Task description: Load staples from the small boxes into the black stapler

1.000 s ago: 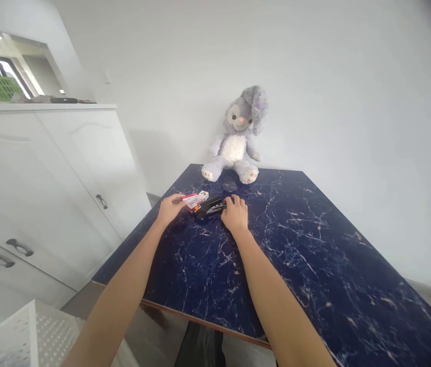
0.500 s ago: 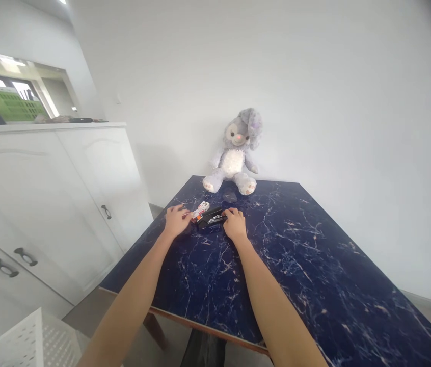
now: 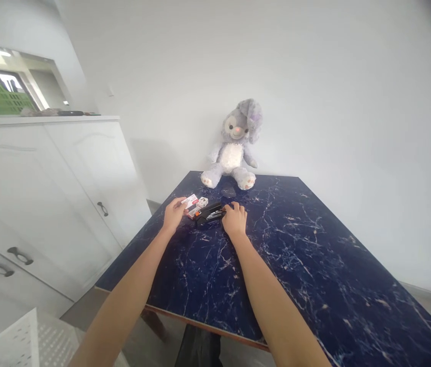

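My left hand (image 3: 174, 213) pinches a small white-and-red box (image 3: 190, 201), holding it tilted over the left part of the table. Just right of that box, a second small white box (image 3: 203, 202) lies on the tabletop. In front of it rests a black stapler (image 3: 210, 213) with an orange patch at its left end. My right hand (image 3: 234, 218) is closed around the stapler's right end; the fingertips are partly hidden.
A blue marble-patterned table (image 3: 295, 265) carries everything. A grey plush rabbit (image 3: 233, 148) sits at its back edge against the white wall. White cabinets (image 3: 78, 168) stand to the left, and a white perforated basket (image 3: 28, 341) is low at the front left.
My left hand has raised and tilted the white-and-red box, so its printed face now shows. My right hand stays at the stapler. The view has shifted slightly.
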Demonstrator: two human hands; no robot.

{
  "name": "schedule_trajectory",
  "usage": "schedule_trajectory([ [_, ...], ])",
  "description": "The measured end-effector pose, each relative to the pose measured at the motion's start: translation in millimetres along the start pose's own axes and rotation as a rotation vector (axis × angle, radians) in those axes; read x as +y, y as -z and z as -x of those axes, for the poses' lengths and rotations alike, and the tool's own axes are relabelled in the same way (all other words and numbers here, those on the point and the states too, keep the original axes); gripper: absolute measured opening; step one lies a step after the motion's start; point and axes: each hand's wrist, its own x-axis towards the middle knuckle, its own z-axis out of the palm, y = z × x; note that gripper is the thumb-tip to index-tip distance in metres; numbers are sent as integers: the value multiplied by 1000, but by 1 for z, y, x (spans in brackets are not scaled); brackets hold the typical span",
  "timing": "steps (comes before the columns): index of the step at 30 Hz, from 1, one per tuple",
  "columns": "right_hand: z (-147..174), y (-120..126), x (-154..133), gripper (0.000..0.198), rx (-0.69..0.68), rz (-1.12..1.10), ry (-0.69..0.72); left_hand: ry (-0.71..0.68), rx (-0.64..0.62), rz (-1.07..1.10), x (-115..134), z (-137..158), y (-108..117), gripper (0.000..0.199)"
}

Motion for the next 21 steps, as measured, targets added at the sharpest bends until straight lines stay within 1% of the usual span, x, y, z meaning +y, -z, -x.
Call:
schedule_trajectory([
  [5,0,4,-5,30,78,5,-34,201,-103,345,9,2,2,39],
  [7,-1,5,-3,28,79,-22,-69,237,-121,413,12,3,2,39],
  [9,-3,6,-1,25,74,-68,-99,226,-141,391,13,5,1,38],
  [12,-7,6,5,25,80,-194,-133,190,-184,282,13,7,-1,38],
  [17,-10,5,16,34,225,-499,-247,155,-153,151,12,7,-3,44],
  [21,-4,6,25,30,229,-640,-238,89,-166,96,13,9,-6,45],
])
